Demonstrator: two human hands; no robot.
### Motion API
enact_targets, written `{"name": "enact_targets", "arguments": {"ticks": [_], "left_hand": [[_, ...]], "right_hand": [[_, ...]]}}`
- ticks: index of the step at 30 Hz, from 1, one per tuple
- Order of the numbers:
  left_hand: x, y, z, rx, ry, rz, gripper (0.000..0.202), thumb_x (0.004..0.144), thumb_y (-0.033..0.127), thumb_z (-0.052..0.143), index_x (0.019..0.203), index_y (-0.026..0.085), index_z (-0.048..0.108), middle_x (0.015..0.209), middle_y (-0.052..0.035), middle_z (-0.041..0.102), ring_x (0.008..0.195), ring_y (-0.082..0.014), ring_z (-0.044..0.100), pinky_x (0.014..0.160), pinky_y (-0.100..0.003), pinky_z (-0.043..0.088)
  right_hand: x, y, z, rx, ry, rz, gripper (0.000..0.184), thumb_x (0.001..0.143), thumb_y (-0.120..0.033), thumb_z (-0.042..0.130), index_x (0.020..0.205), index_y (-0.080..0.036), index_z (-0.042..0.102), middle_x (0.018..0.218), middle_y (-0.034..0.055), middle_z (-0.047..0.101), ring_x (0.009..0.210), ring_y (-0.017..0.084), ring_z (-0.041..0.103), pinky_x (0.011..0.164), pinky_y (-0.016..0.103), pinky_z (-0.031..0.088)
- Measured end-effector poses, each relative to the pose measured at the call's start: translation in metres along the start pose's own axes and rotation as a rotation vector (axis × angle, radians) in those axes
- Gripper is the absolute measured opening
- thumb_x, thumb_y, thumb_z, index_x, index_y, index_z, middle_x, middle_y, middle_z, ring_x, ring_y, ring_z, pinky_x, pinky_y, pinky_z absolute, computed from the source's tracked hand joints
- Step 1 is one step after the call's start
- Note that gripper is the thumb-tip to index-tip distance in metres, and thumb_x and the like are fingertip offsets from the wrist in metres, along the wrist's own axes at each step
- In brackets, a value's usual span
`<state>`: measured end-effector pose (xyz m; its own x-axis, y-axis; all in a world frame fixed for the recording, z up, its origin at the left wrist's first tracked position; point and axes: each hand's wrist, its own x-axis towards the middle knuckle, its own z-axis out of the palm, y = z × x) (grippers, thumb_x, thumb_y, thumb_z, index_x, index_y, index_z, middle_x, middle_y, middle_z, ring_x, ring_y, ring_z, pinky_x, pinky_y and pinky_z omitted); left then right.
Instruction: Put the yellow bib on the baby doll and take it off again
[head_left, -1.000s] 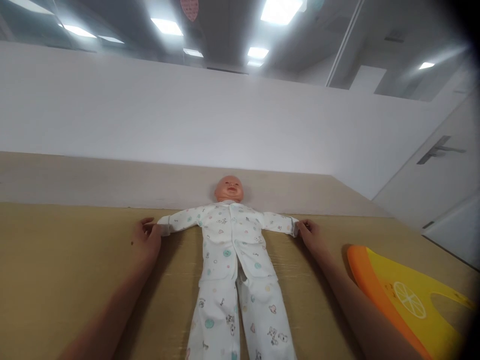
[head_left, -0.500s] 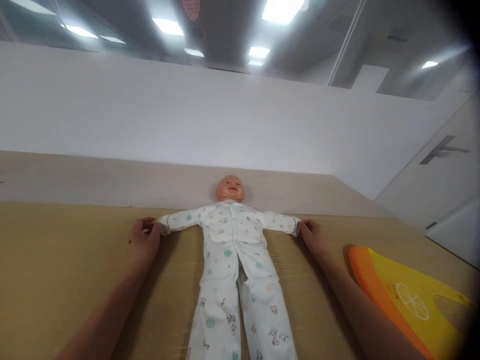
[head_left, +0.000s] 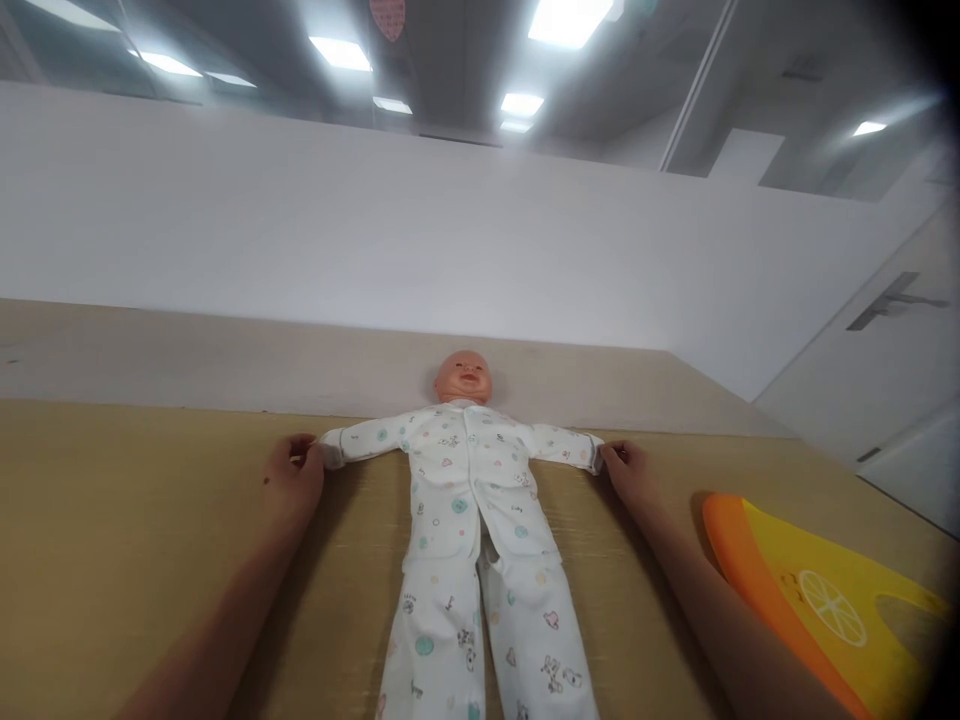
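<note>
A baby doll [head_left: 463, 378] lies on its back, dressed in a white printed long-sleeved top [head_left: 469, 470] and matching trousers [head_left: 442, 630]. Its arms are stretched out to both sides. My left hand [head_left: 296, 475] pinches the cuff of the sleeve [head_left: 367, 438] on the left side of the view. At the opposite cuff, my right hand [head_left: 624, 468] has thumb and fingers closed on the other sleeve [head_left: 566, 446]. The top's front is closed at the chest and parts lower down. The doll's hands are hidden, and the trouser ends fall outside the view.
A yellow and orange bib-like piece [head_left: 810, 590] with a citrus-slice print lies beside my right forearm. The tan tabletop [head_left: 112, 520] meets a paler strip [head_left: 187, 350] and a white wall [head_left: 337, 230]. A door with a handle [head_left: 892, 300] stands at the right.
The whole view has shifted slightly, so everything appears a little further right. Both hands keep their hold on the sleeve cuffs, and the doll lies as before.
</note>
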<state>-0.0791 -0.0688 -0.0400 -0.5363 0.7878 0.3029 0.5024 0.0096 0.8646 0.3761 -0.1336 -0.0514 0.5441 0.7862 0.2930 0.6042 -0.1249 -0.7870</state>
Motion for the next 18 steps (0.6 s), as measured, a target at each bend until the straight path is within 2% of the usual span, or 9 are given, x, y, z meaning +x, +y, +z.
{"name": "enact_targets", "arguments": {"ticks": [4, 8, 18], "left_hand": [[-0.002, 0.0, 0.001, 0.027, 0.01, 0.022, 0.019, 0.072, 0.029, 0.055, 0.089, 0.021, 0.059, 0.082, -0.0043, 0.065, 0.074, -0.0219, 0.063, 0.068, -0.034, 0.05], [-0.002, -0.002, 0.003, 0.093, 0.003, 0.035, 0.025, 0.075, 0.03, 0.052, 0.097, 0.019, 0.058, 0.08, -0.0046, 0.064, 0.074, -0.0229, 0.063, 0.067, -0.034, 0.049], [-0.005, 0.002, 0.001, 0.142, -0.013, 0.066, 0.033, 0.074, 0.033, 0.057, 0.102, 0.017, 0.056, 0.079, -0.0029, 0.061, 0.072, -0.0197, 0.06, 0.066, -0.031, 0.047]], "right_hand": [[0.001, 0.001, 0.0, 0.051, -0.008, 0.044, 0.025, 0.069, -0.039, 0.046, 0.069, -0.017, 0.059, 0.068, 0.0081, 0.063, 0.064, 0.021, 0.057, 0.057, 0.029, 0.041], [0.001, -0.003, 0.0, 0.062, -0.015, 0.071, 0.024, 0.068, -0.038, 0.047, 0.068, -0.017, 0.058, 0.067, 0.0072, 0.063, 0.063, 0.021, 0.056, 0.057, 0.028, 0.039], [-0.002, -0.007, -0.004, 0.023, -0.034, 0.087, 0.02, 0.073, -0.035, 0.046, 0.071, -0.019, 0.057, 0.077, 0.0113, 0.065, 0.069, 0.021, 0.057, 0.062, 0.03, 0.04]]}}
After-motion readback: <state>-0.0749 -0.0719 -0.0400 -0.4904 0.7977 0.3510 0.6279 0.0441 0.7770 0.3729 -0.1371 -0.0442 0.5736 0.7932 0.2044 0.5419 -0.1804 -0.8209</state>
